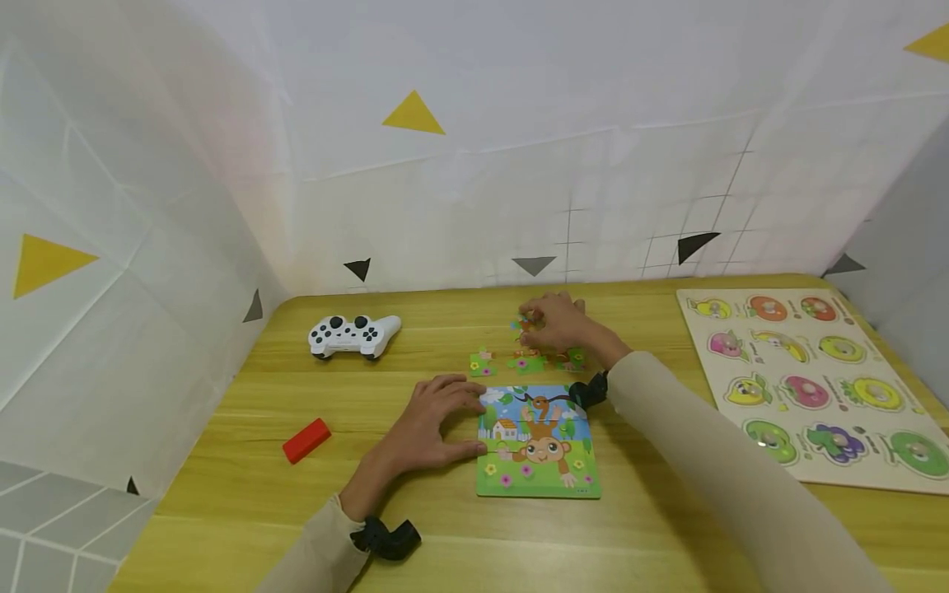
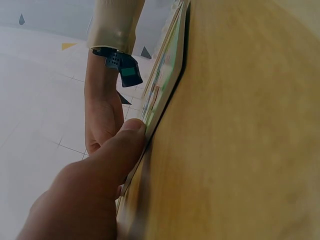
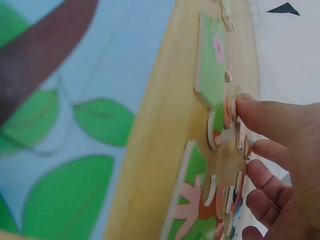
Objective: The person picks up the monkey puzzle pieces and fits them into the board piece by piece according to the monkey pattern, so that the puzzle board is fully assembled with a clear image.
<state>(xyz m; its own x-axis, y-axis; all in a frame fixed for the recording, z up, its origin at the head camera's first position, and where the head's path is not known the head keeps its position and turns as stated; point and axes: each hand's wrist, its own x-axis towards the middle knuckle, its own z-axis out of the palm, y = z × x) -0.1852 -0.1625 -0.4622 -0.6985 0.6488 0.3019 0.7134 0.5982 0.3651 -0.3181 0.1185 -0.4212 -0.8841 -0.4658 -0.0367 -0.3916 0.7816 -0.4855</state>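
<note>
A monkey picture puzzle board (image 1: 537, 445) lies flat on the yellow wooden table (image 1: 415, 511). My left hand (image 1: 463, 424) rests open on the table beside it, thumb (image 2: 122, 147) pressed against the board's left edge (image 2: 161, 95). Beyond the board lie several loose puzzle pieces (image 1: 525, 361). My right hand (image 1: 544, 323) hovers over them with its fingers curled round a small piece (image 1: 528, 324). In the right wrist view my fingertips (image 3: 255, 112) touch the edges of the pieces (image 3: 212, 70) on the table.
A white game controller (image 1: 353, 335) sits at the back left and a red block (image 1: 306, 440) nearer the front left. A fruit peg-puzzle board (image 1: 811, 379) covers the right side. White cloth walls (image 1: 474, 181) close in the table at back and left.
</note>
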